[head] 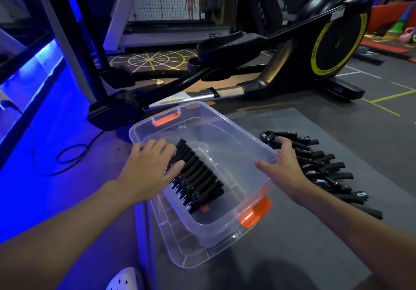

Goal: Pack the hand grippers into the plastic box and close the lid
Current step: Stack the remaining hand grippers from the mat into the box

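A clear plastic box (pixel 227 129) with orange latches (pixel 256 213) stands on the grey mat, on top of its clear lid (pixel 191 256). Several black hand grippers (pixel 200 177) lie in a row along the box's left side. My left hand (pixel 150 168) rests on the far end of that row with its fingers spread over the left rim. My right hand (pixel 286 165) lies across the box's right rim, thumb on the inside and fingers on the outside. Several more hand grippers (pixel 326 172) lie in a row on the mat, right of the box.
A black elliptical trainer (pixel 292 48) with a yellow-ringed flywheel stands just behind the box. A black cable (pixel 67 156) loops on the blue-lit floor at left. A white perforated shoe (pixel 126 280) shows at the bottom edge. The grey mat (pixel 315 256) extends to the near right.
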`<state>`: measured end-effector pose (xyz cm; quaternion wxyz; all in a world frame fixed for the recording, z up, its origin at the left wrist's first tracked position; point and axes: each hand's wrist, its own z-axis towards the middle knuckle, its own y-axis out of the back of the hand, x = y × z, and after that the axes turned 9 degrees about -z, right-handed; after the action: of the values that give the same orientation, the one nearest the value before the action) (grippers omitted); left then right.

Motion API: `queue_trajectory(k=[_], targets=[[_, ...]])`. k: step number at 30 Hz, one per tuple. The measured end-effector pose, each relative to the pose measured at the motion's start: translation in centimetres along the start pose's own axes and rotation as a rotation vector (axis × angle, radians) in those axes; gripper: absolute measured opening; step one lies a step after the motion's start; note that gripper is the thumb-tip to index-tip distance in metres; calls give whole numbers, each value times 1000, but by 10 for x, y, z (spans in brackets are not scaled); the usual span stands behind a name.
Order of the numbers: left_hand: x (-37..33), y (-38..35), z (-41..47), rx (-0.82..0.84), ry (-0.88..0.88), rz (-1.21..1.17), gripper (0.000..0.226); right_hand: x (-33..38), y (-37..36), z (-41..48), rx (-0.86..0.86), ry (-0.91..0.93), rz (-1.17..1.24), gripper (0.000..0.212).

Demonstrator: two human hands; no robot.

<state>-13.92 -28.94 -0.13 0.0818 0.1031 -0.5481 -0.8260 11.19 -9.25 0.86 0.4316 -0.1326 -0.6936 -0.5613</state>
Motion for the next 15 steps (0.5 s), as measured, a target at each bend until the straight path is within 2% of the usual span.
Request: queue_trajectory(k=[2,5,7,10,15], targets=[[-2,-3,-3,38,142,6,39,0,1,3,8,5,-25,81],[-11,-8,-9,115,448,-21,33,1,4,8,21,1,-46,73],[-16,-9,-12,106,590,-144,33,3,3,10,27,4,-47,67],[-17,-10,-15,66,624,-403,36,5,2,11,13,20,-61,65],[-3,-6,-11,68,547,-532,56,4,0,3,41,-7,-35,72]])
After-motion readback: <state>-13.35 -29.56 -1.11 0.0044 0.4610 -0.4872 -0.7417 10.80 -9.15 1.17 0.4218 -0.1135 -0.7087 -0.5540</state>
